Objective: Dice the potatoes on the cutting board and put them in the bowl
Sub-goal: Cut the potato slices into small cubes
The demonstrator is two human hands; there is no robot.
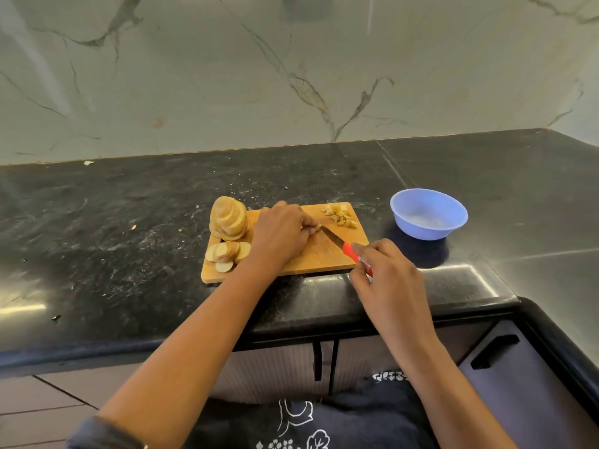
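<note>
A wooden cutting board (311,259) lies on the black counter. At its left end stands a tall stack of potato slices (228,222), with more slices (227,252) fanned out in front of it. Several diced pieces (340,216) lie at the board's far right corner. My left hand (282,234) pinches a small potato piece (318,227) against the board. My right hand (381,270) grips the red handle of a knife (337,242), whose blade tip touches that piece. A blue bowl (428,213) stands to the right of the board, and no potato is visible in it.
The black stone counter (129,238) is speckled with crumbs and ends at a marble wall (291,76) behind. The counter turns a corner at the right. Cabinet doors with black handles (317,361) are below the front edge.
</note>
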